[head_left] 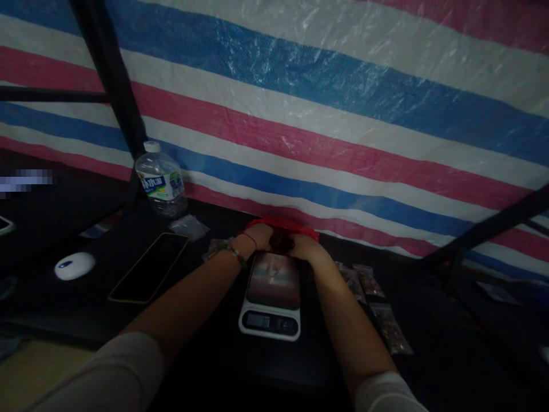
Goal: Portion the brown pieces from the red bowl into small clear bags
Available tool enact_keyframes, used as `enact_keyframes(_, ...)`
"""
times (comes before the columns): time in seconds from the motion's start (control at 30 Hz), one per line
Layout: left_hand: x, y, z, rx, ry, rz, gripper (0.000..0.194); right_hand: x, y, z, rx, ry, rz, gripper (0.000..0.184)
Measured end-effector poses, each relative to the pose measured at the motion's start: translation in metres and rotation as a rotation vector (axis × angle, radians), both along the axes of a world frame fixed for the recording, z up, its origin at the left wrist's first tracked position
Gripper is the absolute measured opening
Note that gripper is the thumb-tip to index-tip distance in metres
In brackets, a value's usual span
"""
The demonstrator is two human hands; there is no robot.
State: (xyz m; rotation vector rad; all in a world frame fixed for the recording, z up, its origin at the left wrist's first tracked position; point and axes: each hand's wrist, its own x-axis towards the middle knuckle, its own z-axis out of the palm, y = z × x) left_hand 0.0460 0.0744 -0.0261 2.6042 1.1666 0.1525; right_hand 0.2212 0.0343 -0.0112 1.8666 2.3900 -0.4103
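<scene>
Both my hands reach past a white kitchen scale (269, 324) to a red bag or basin (312, 234) at the back of the black table. My left hand (261, 234), with a red string and a beaded bracelet on the wrist, is at its left side. On the other side, my right hand (303, 247) is angled inward. Dark brown material (282, 240) shows between them; its kind is too dim to tell. The fingers of both hands are hidden or lost in shadow. Nothing lies on the scale's shiny plate (274, 280).
Left of my arms are a dark phone (150, 268), a white computer mouse (74, 266), a clear plastic bag (189, 227) and a clear bottle (160, 183). Several small bags of brown pieces (390, 327) lie on the right. A striped tarp (300, 126) hangs behind the table.
</scene>
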Motion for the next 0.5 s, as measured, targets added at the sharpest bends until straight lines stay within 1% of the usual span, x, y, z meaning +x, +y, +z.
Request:
enact_keyframes(0.07, 0.000, 0.001, -0.002, -0.024, 0.017, -0.020, 0.020, -0.001, 0.000, -0.001, -0.045, 0.014, -0.007, 0.031)
enact_keyframes(0.13, -0.001, 0.001, -0.003, -0.037, 0.008, -0.050, 0.017, -0.001, 0.001, -0.003, -0.054, 0.049, -0.025, 0.030)
enact_keyframes(0.23, -0.002, -0.001, -0.002, -0.044, -0.034, -0.090, 0.016, 0.000, 0.004, -0.007, 0.001, 0.107, -0.030, 0.031)
enact_keyframes(0.37, -0.003, -0.001, 0.000, -0.065, -0.100, -0.152, 0.019, 0.000, 0.009, -0.014, 0.113, 0.209, -0.004, 0.031)
enact_keyframes(0.43, -0.004, 0.001, -0.001, -0.068, -0.136, -0.176, 0.021, 0.000, 0.009, -0.018, 0.133, 0.269, 0.017, 0.032)
enact_keyframes(0.5, -0.006, 0.004, -0.004, -0.052, -0.181, -0.191, 0.022, 0.000, 0.008, -0.020, 0.111, 0.296, 0.026, 0.038)
